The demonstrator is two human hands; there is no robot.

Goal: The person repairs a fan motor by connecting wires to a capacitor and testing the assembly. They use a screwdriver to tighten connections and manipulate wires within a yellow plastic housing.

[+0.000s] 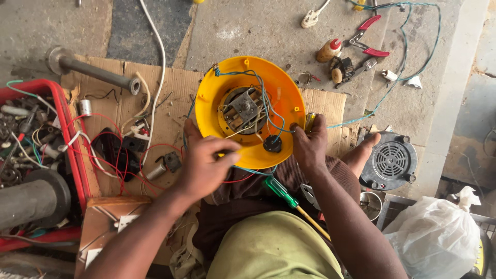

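**Yellow fan housing being steadied on the lap, wiring exposed**

The person is holding a round yellow fan housing (250, 111) open side up, resting on their knees above a sheet of cardboard (170, 98). Inside it, a small motor (243, 107) is sitting at the centre, with blue and pale wires (263, 95) looping across it and a black round knob part (272, 144) lying near the lower rim.

The left hand (206, 165) is curling around the housing's lower left edge, fingers bent and pressed together as if pinching something small at the rim; what it is pinching cannot be told. The right hand (310, 144) is gripping the right edge, fingers closed around a slim yellow-handled tool (309, 122) held against the rim.

A green-handled screwdriver (281, 190) is lying across the lap just below the housing. To the left, red wires (103, 155) are trailing from a red crate (70, 139) full of parts; to the right, a grey motor casing (390, 161) is sitting on the concrete, with red-handled pliers (369, 39) farther off.

As a judgement, the loose wires are running close to both hands, so a slip of the tool could be snagging or tearing a lead. The housing is balancing on the knees only, and could be tipping if either grip loosens.
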